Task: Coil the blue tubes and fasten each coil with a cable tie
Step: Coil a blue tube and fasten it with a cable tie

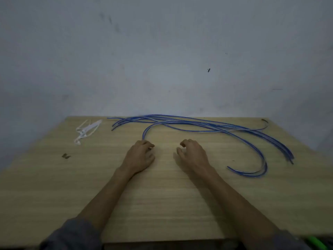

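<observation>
Two hands rest on our tabletop (162,204). Our left hand (139,156) curls its fingers (148,144) at one blue tube (146,129) end, grip unclear; our right hand (192,154) hangs loosely curled, empty. Remaining blue tubes (225,126) sprawl behind, cable ties (86,130) far left. We should pinch that end firmly, then wind even loops.
</observation>
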A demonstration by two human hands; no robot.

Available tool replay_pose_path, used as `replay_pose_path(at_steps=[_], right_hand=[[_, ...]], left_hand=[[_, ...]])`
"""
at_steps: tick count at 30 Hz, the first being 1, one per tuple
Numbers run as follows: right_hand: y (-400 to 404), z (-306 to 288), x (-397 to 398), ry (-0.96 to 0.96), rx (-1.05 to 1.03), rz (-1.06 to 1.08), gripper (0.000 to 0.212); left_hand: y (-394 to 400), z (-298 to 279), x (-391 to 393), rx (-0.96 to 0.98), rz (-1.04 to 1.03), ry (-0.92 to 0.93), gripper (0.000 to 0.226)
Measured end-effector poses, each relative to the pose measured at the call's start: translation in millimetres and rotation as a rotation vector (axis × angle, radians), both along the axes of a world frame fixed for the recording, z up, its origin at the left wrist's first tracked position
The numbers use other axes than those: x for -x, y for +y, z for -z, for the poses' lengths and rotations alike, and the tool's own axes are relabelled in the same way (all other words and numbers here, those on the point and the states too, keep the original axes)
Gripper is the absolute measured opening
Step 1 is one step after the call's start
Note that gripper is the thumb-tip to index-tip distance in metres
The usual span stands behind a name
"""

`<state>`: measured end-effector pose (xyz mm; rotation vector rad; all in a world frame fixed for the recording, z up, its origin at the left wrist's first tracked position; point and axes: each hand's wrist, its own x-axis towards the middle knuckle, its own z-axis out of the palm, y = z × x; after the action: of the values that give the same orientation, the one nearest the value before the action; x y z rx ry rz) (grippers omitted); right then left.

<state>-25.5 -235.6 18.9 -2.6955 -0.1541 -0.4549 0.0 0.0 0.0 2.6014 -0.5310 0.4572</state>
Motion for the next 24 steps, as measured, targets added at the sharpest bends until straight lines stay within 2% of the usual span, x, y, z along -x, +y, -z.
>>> replay_pose_path(at_steps=[5, 10, 15, 19, 24], right_hand=[[12, 11, -7, -0.038, -0.056, 0.031, 0.030], [15, 21, -13, -0.074, -0.019, -0.007, 0.028], [15, 24, -17, -0.054, 0.006, -0.042, 0.030], [15, 28, -20, -0.030, -0.060, -0.019, 0.029], [15, 22, -23, -0.073, -0.296, -0.021, 0.034]], left_hand=[[8, 1, -20, -0.074, 0.022, -0.085, 0.035], [12, 1, -37, -0.129, 0.017, -0.160, 0.013], [8, -2, -44, -0.151, 0.043, -0.163, 0.006], [-7, -17, -39, 0.070, 0.077, -0.145, 0.007], [-35, -68, -33, 0.451, 0.215, 0.017, 0.007]])
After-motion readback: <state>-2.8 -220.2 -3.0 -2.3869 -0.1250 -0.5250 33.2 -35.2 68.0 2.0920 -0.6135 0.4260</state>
